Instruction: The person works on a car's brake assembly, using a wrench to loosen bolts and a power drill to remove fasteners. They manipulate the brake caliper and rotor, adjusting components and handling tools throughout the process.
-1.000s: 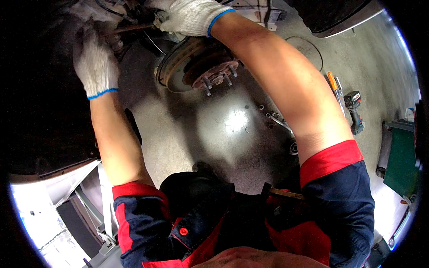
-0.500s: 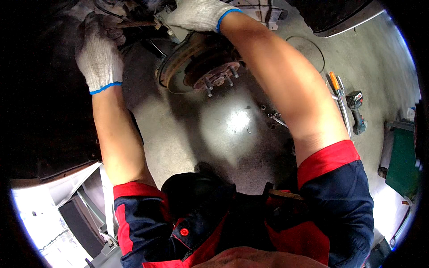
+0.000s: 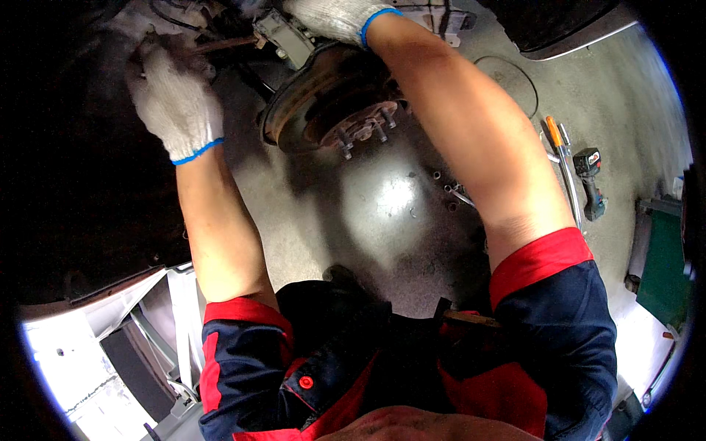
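Both my hands wear white knit gloves with blue cuffs. My left hand (image 3: 179, 110) is at the upper left, by the end of a rusty bar (image 3: 224, 44) under the car. Its fingers are in shadow and smeared, so their grip does not show. My right hand (image 3: 342, 18) reaches past a grey metal bracket (image 3: 290, 44) at the top edge, with its fingers out of sight. Below the bracket is a rusty brake disc (image 3: 294, 110). The wheel hub (image 3: 359, 126) in front of it has several bare studs pointing toward me.
On the floor at the right lie a cordless power tool (image 3: 590, 184) and a long orange-handled tool (image 3: 555, 136). Several sockets (image 3: 450, 189) lie beside my right forearm. A thin dark cable (image 3: 531, 84) curves beyond it. A dark car body panel (image 3: 88, 220) fills the left side.
My left hand has shifted right and slightly down, its wrist turning. My right hand has slid up a little, uncovering more of the grey bracket. The view has moved slightly.
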Demonstrator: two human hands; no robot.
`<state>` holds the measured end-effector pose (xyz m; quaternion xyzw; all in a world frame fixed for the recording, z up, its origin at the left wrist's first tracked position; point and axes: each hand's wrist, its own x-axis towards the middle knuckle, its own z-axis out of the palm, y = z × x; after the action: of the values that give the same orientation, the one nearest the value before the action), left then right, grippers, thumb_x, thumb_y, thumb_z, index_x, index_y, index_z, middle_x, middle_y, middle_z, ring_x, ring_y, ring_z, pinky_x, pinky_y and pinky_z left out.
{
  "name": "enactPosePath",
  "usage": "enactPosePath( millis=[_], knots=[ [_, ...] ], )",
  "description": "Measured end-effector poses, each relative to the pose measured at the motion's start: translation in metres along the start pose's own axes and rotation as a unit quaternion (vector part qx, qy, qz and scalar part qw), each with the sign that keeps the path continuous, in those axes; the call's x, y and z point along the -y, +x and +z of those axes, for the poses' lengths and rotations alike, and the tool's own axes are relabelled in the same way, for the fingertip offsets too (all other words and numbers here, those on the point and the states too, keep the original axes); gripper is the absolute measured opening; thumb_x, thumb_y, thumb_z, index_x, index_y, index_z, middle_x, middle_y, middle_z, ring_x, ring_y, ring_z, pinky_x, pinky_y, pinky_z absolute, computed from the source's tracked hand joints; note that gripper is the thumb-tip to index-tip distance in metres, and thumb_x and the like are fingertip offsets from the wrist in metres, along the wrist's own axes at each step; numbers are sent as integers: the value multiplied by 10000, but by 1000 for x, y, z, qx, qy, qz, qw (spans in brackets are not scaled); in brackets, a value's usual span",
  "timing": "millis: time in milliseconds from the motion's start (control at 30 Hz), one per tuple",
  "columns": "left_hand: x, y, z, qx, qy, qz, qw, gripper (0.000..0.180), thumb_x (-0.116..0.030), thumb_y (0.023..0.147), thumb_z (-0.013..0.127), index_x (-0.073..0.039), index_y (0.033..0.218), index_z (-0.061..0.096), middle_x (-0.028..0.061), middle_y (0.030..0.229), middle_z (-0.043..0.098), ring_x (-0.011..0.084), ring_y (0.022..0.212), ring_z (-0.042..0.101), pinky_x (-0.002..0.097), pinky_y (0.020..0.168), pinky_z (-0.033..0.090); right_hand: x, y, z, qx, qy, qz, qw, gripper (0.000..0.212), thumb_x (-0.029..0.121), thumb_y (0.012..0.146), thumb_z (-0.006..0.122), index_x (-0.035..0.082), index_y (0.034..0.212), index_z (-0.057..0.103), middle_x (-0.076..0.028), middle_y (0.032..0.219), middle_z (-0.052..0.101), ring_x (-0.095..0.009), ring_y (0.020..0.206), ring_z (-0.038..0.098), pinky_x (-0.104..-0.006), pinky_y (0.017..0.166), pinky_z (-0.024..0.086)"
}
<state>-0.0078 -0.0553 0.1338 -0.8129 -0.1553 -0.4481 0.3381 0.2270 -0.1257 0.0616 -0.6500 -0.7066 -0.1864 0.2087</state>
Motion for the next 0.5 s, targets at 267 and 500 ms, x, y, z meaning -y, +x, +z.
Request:
enactPosePath(
  millis=[267, 500],
  knots=[
    [-52, -11, -23, -86, -501, -375, 775, 389, -337, 1060, 560, 29, 1177, 503, 117, 911, 661, 147, 718, 602, 279, 626, 518, -2, 0, 5, -20, -26, -31, 999, 188, 123, 803, 621, 4, 818, 766, -254, 869, 727, -412, 864, 717, -485, 825, 555],
    [-74, -30, -35, -30, -432, -310, 846, 477, -455, 1078, 502, 18, 1134, 477, 113, 910, 650, 124, 716, 577, 271, 642, 497, -4, -3, 2, -16, -23, -23, 999, 190, 125, 807, 619, 1, 799, 763, -255, 856, 726, -419, 839, 710, -487, 817, 554]
  ],
)
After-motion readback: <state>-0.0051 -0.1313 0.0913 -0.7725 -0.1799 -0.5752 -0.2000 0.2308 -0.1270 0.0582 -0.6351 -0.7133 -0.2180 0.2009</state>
